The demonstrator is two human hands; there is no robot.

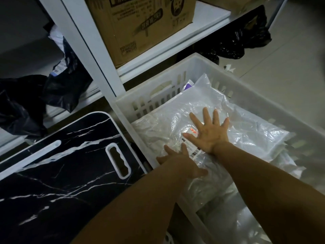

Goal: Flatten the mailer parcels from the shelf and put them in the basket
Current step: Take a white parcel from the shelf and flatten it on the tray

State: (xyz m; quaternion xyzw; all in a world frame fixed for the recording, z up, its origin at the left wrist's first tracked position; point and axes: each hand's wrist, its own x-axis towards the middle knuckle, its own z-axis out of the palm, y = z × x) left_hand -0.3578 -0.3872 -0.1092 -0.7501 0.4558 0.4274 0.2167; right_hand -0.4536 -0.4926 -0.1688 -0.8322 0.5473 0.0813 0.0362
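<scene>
A white translucent mailer parcel [246,124] with a barcode label lies on top of other parcels inside the white slotted plastic basket [175,80]. My right hand [209,131] rests flat on the parcel's middle, fingers spread wide. My left hand [177,159] lies palm down on the parcel's near left edge, next to the label, fingers apart. Neither hand grips anything. Dark mailer bags [58,88] lie on the white shelf [105,55] at the left.
A cardboard box [140,23] stands on the shelf board above the basket. A black marble-patterned board with a handle slot [61,164] lies at lower left. Black plastic bags [246,41] sit behind the basket. Pale tiled floor [290,59] is at the right.
</scene>
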